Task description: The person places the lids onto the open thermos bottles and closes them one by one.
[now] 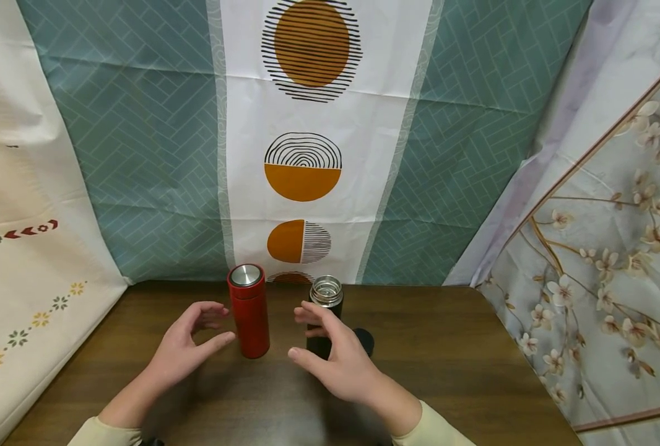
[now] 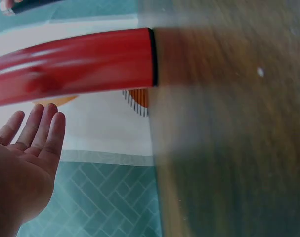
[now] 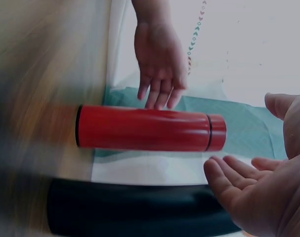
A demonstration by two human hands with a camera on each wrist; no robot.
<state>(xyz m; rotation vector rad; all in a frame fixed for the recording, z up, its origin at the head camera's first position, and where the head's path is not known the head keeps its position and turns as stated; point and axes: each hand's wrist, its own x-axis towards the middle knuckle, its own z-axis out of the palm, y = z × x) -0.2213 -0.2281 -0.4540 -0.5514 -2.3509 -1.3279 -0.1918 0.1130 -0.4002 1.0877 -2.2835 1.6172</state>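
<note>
A red thermos flask (image 1: 250,319) with a silver-topped lid stands upright on the table. My left hand (image 1: 187,341) is just to its left, fingers loosely bent and apart from it; the left wrist view shows the red flask (image 2: 90,64) beyond the fingertips. A black thermos flask (image 1: 334,305) stands to the right, its steel mouth uncovered. My right hand (image 1: 338,356) is in front of it and partly hides it, with nothing in the fingers. In the right wrist view the black flask (image 3: 130,207) lies close by the fingertips; whether they touch cannot be told.
A black cap (image 1: 366,339) lies on the wooden table (image 1: 430,359), right of the black flask. Behind the table hangs a green and white patterned cloth (image 1: 319,210). Floral cloth (image 1: 603,297) borders the right side, cream cloth (image 1: 40,272) the left.
</note>
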